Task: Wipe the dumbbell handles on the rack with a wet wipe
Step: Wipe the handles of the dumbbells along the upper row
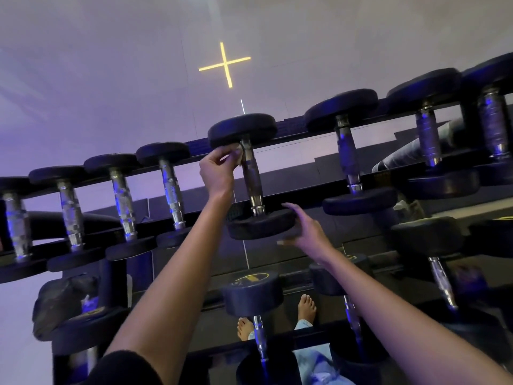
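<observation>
The dumbbell handle (251, 176) being worked on is a knurled metal bar in the middle of the rack's (291, 127) upper tier. It lies across the two rails with one black head (241, 129) on the far rail and the other head (258, 225) on the near rail. The left hand (218, 169) reaches to the far end of that bar, its fingers and thumb pinched round a small pale wet wipe (238, 158) that sits against the metal just under the far head. The right hand (305, 229) is spread wide with straight fingers at the edge of the near head, seemingly steadying it, though firm contact cannot be confirmed. This looks like the start of a stroke on this one handle, so the next move probably calls for wrapping the wipe round the bar and drawing it down toward the near collar while the other hand keeps the weight from rolling. The shiny handles to the left (172, 187) and right (347, 154) sit parallel on the same rails, and nothing shows which of them are done. On the tier below, a dumbbell end cap (249, 279) carries a yellow emblem, too blurred to read. A lit yellow cross (225, 63) glows on the pale wall behind, and no legible writing appears anywhere.
</observation>
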